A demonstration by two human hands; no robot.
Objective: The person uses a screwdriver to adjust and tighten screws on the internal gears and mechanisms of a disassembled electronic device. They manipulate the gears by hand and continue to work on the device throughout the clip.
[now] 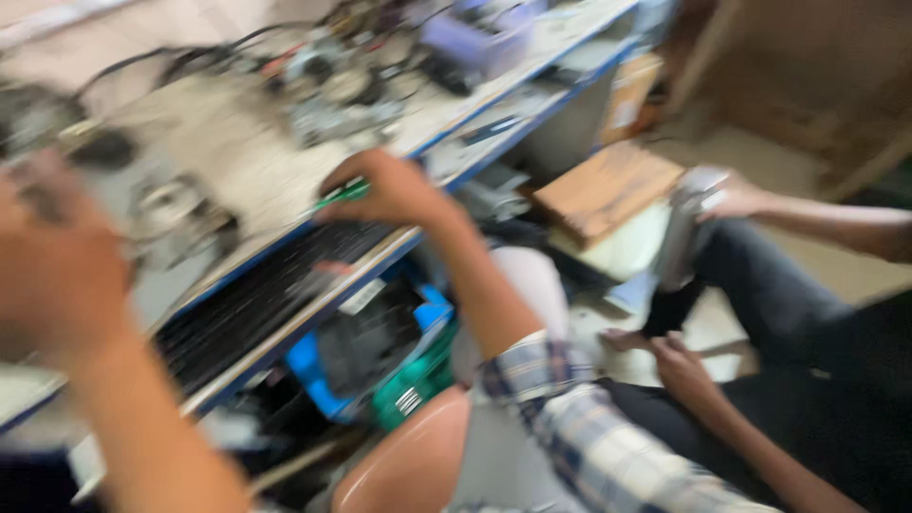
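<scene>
Blurred throughout. Long bench (256, 180) with blue edging, running diagonally, cluttered with cables and metal parts. Lower shelf (275, 304) beneath. Blue and green crates (418, 370) under it. Pale floor (741, 152) beyond, wooden board (608, 190) leaning nearby. Even, dull daylight.

Motion blur smears the whole view. The left hand (43, 256) is a soft shape cut off by the left edge, its grip unreadable. The right hand (394, 190) hides most of a green object (342, 195). Parts on the counter (237, 161) melt into grey shapes too blurred to identify.
</scene>
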